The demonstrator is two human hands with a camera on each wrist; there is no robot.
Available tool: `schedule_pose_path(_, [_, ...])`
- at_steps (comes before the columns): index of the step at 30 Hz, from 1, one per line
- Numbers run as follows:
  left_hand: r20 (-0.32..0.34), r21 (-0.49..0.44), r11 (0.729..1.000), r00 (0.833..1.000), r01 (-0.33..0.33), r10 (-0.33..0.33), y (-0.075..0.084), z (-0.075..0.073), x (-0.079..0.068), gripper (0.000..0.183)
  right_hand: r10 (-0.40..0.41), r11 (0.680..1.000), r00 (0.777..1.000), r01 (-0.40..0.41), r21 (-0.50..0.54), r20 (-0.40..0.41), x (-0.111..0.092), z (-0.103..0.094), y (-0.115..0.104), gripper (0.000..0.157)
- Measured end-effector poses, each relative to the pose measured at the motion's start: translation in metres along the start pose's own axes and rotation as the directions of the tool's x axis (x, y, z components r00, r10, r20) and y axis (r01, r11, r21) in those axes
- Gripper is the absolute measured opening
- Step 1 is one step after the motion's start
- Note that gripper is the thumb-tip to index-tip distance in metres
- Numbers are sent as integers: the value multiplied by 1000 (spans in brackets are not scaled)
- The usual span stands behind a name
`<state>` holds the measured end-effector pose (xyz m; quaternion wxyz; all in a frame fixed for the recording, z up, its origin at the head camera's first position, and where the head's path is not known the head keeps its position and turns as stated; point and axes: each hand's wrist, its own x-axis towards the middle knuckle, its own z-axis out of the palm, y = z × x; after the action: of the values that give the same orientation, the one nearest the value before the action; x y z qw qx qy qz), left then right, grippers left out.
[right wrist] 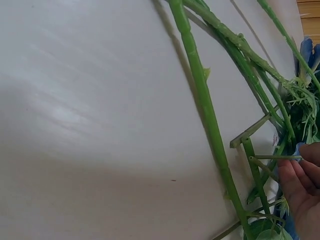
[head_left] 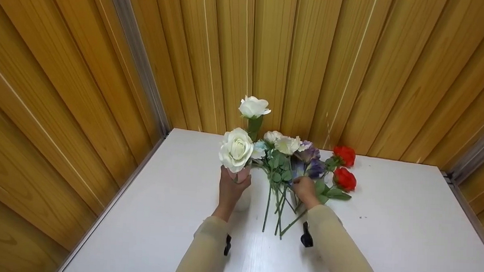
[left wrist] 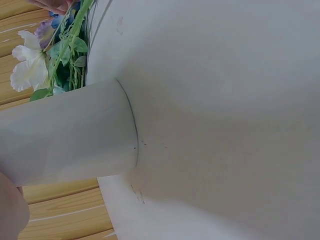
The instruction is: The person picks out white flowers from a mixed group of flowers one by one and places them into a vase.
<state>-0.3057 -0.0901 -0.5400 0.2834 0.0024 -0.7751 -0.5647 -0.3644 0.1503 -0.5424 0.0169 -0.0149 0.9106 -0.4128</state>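
My left hand (head_left: 233, 188) grips a white cylindrical vase (left wrist: 70, 135) near its top, fingers curled round it. In the head view, a large white rose (head_left: 236, 150) leans out in front over the hand, and a second white rose (head_left: 254, 107) rises taller behind it. To the right, my right hand (head_left: 305, 189) pinches a thin green stem (right wrist: 272, 157) between thumb and fingers, at the edge of a pile of artificial flowers. A cream flower (head_left: 288, 145) and blue-purple flowers (head_left: 314, 167) lie just beyond those fingers.
Two red roses (head_left: 345, 180) lie on the pile's right side. Several bare green stems (head_left: 278, 218) point toward me across the white table (head_left: 154, 213). Wood-panelled walls (head_left: 292, 65) stand along the table's back and left.
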Motion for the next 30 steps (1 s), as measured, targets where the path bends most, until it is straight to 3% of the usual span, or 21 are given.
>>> schedule_pose_path(4, [-16, 26, 1000, 1000, -18, 18, -1, 2, 1, 81, 11, 1000, 1000, -11, 13, 1, 2, 1, 1, 13])
schedule_pose_path(10, [-26, 10, 1000, 999, -21, 21, -3, 3, 2, 80, 1, 1000, 1000, -1, 23, 21, 7, 2, 5, 42])
schedule_pose_path(20, [-16, -10, 1000, 1000, 6, -6, 0, 1, 0, 79, -8, 1000, 1000, 7, -29, -22, 5, 4, 5, 21])
schedule_pose_path(30, [-12, -11, 1000, 1000, 10, -10, -1, 1, 1, 79, -6, 1000, 999, 5, -11, -32, 6, 5, 2, 28])
